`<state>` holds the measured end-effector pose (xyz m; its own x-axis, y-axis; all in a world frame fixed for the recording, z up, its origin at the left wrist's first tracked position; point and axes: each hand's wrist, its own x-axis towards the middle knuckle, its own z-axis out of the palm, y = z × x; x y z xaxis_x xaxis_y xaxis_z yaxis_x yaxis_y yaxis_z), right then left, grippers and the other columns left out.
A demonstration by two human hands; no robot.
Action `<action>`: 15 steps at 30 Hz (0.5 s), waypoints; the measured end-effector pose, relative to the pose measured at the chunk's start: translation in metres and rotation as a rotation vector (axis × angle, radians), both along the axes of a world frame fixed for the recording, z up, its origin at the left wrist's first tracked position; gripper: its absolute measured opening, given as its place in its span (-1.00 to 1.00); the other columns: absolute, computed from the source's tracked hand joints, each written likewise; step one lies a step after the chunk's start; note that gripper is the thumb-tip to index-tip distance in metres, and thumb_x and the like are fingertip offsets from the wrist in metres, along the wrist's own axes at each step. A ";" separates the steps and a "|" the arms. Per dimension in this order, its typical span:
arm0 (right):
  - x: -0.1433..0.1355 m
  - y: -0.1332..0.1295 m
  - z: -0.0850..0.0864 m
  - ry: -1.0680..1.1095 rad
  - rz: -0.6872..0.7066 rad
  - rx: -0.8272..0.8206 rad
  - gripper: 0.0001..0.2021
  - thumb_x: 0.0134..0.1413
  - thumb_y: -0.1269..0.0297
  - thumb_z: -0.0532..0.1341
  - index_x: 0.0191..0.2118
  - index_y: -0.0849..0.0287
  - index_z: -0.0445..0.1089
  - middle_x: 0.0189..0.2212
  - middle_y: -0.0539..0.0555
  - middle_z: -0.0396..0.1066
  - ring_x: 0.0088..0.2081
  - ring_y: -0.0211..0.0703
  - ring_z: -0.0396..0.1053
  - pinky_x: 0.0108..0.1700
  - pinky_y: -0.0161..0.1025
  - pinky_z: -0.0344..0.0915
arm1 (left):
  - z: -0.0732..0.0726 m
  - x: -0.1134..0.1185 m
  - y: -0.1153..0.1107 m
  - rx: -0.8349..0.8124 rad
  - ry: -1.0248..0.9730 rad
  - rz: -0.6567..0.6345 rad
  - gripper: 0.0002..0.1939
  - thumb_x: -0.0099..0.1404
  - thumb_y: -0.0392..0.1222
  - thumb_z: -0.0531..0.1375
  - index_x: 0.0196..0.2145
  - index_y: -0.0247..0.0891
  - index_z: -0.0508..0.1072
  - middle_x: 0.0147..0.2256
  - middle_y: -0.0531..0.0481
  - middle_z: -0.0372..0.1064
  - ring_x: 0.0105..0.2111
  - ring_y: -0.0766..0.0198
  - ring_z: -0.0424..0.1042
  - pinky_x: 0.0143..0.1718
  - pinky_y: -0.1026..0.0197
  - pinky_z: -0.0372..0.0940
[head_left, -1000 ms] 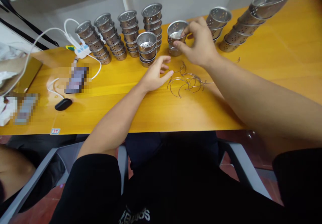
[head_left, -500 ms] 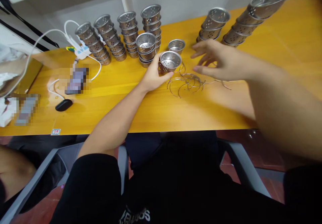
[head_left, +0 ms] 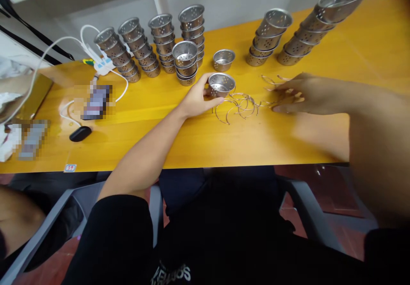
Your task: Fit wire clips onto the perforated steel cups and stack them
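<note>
My left hand (head_left: 199,99) curls around a round, perforated silver metal cup (head_left: 221,85) behind a pile of thin, curved coppery wires (head_left: 244,106); right of it, my right hand (head_left: 304,95) is half-curled, its hold too blurred to tell. Overlapping wires could snag if pulled; a second cup (head_left: 223,61) stands in the way behind the pile

White power strip (head_left: 104,66), 1 black oval object (head_left: 80,134), white cables (head_left: 65,37)
</note>
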<state>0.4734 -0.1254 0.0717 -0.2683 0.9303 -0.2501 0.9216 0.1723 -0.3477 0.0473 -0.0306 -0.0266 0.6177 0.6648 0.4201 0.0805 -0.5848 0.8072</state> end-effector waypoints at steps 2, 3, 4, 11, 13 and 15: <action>-0.020 0.003 0.004 -0.026 0.065 0.018 -0.18 0.45 -0.16 0.54 0.59 0.27 0.65 0.43 0.56 0.60 0.18 0.50 0.76 0.43 0.40 0.75 | 0.003 -0.001 -0.002 0.006 0.017 -0.002 -0.08 0.59 0.26 0.52 0.63 -0.17 0.29 0.58 -0.38 0.42 0.60 -0.37 0.57 0.71 -0.57 0.48; -0.029 0.005 0.007 -0.032 0.067 0.033 -0.15 0.42 -0.17 0.54 0.60 0.30 0.64 0.41 0.58 0.58 0.14 0.52 0.75 0.41 0.43 0.75 | 0.004 -0.002 -0.004 0.005 0.030 0.003 -0.08 0.60 0.28 0.52 0.63 -0.16 0.30 0.58 -0.38 0.42 0.61 -0.36 0.57 0.72 -0.57 0.47; -0.039 0.007 0.010 -0.031 0.084 0.025 -0.14 0.42 -0.16 0.53 0.61 0.34 0.64 0.40 0.59 0.57 0.13 0.55 0.74 0.40 0.45 0.74 | 0.006 -0.002 -0.005 -0.001 0.043 0.011 -0.09 0.60 0.29 0.52 0.63 -0.15 0.31 0.58 -0.38 0.43 0.61 -0.36 0.57 0.72 -0.56 0.48; -0.085 0.023 0.038 0.002 0.281 -0.031 -0.27 0.45 0.00 0.52 0.58 0.24 0.65 0.46 0.54 0.62 0.36 0.63 0.69 0.52 0.41 0.63 | 0.016 -0.003 -0.014 -0.068 0.064 0.043 -0.07 0.55 0.34 0.62 0.58 -0.13 0.40 0.58 -0.36 0.51 0.61 -0.35 0.59 0.67 -0.43 0.59; -0.092 0.028 0.043 0.037 0.293 -0.063 -0.34 0.46 -0.02 0.58 0.53 0.11 0.68 0.48 0.42 0.69 0.34 0.54 0.72 0.45 0.33 0.67 | 0.017 -0.003 -0.015 -0.056 0.068 0.055 -0.08 0.53 0.30 0.64 0.57 -0.13 0.41 0.57 -0.36 0.54 0.58 -0.33 0.63 0.64 -0.39 0.63; -0.099 0.032 0.043 0.093 0.284 -0.035 -0.50 0.43 0.03 0.65 0.35 0.05 0.77 0.31 0.30 0.82 0.17 0.43 0.78 0.28 0.23 0.72 | 0.018 -0.003 -0.016 -0.020 0.083 0.073 -0.13 0.56 0.26 0.61 0.56 -0.15 0.41 0.53 -0.36 0.57 0.53 -0.30 0.69 0.60 -0.40 0.67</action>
